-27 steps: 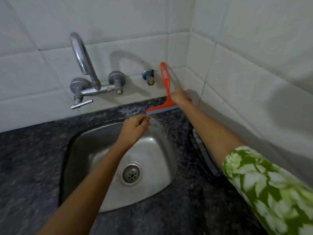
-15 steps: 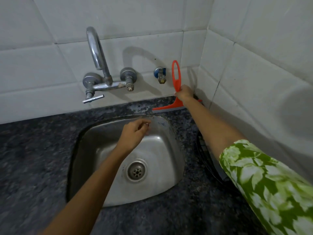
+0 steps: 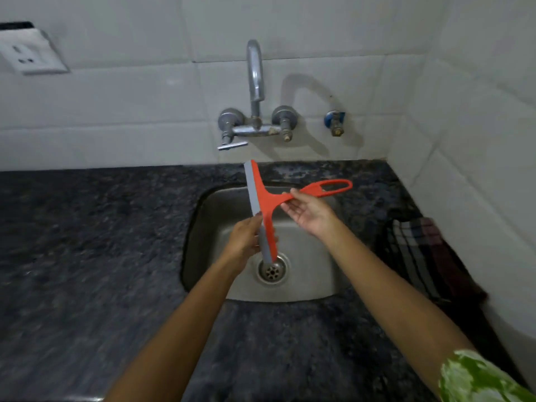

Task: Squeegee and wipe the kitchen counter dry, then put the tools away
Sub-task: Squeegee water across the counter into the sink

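Lifted from the back corner, the squeegee (image 3: 268,210) now hangs over the sink (image 3: 313,282): left hand (image 3: 246,237) clamped on its blade, right hand (image 3: 310,211) seemingly pinching the handle. Cloth (image 3: 417,250) lies at three o'clock on the desk (image 3: 87,242); wiping can begin.

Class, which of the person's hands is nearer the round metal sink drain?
Left. The left hand grips the orange squeegee just above-left of the drain; the right hand is higher, farther back.
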